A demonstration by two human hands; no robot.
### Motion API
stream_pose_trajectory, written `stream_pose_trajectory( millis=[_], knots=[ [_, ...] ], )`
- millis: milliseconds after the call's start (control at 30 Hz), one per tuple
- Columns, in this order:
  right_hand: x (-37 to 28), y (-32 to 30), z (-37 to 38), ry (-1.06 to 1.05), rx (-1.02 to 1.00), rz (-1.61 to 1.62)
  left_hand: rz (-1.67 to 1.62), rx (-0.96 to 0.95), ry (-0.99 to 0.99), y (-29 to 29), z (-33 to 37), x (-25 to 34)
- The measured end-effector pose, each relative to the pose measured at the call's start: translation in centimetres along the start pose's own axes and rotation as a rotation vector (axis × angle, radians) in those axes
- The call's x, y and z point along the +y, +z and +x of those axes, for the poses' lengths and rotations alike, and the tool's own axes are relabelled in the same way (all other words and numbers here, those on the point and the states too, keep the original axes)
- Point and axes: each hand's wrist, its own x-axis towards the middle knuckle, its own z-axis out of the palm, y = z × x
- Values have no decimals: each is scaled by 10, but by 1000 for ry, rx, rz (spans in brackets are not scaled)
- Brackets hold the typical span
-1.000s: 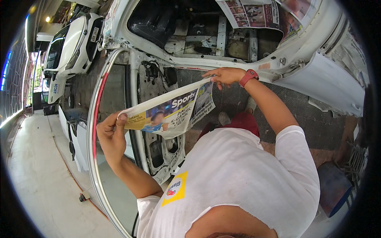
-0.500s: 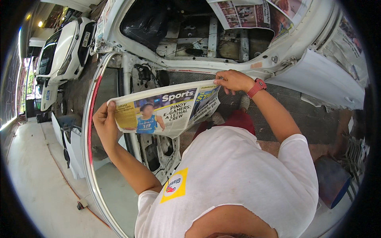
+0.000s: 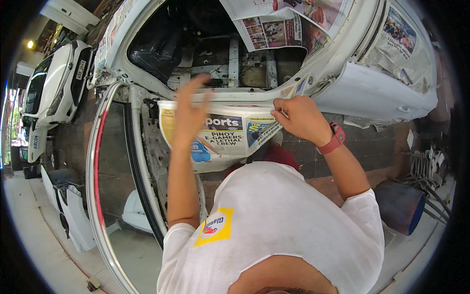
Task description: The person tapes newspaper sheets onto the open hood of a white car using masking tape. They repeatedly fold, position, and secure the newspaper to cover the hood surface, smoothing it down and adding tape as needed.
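A newspaper sheet (image 3: 230,142) hangs along the sill of the white car body (image 3: 329,72), in front of me. Its upper right edge is pinched between the thumb and fingers of my right hand (image 3: 302,117), whose wrist wears a red watch. My left hand (image 3: 190,115) is in front of the sheet's left part, raised toward the door opening. Motion smears its fingers, so their grip does not show. The lower part of the sheet sags toward my shirt, and its left end curls near the open door's inner side.
More newspaper (image 3: 274,30) covers part of the opening above, and another sheet (image 3: 399,41) covers the panel at right. The open car door (image 3: 100,161) stands to my left. A dark blue drum (image 3: 399,208) is at lower right. A white car (image 3: 56,90) stands far left.
My left hand has let go of the newspaper's left corner and moved right and up across it. My right hand still pinches the edge; the sheet now lies closer to the sill.
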Motion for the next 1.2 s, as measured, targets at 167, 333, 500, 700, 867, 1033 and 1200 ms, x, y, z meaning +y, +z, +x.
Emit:
stream_pose_trajectory(
  millis=[167, 333, 500, 700, 867, 1033, 1200],
  knots=[
    [-17, -25, -6, -16, 62, -135, -165, -583, 129, 44, 22, 46],
    [-9, -40, -22, 101, 109, -197, -61, -554, 82, -9, 39, -10],
    [-13, -32, -17, 84, 207, -227, 46, -252, 285, 2, 42, 5],
    [-38, -24, 1, -45, 212, -212, -214, -341, 395, 47, 28, 81],
    [-28, -36, -11, -81, 9, -174, 111, -236, 504, 2, 46, 65],
    [25, -64, 11, 61, 64, -274, 208, -268, 492, -39, 56, 54],
    [31, -61, 39, 79, 92, -234, 219, -259, 568, -63, 61, 69]
  ],
)
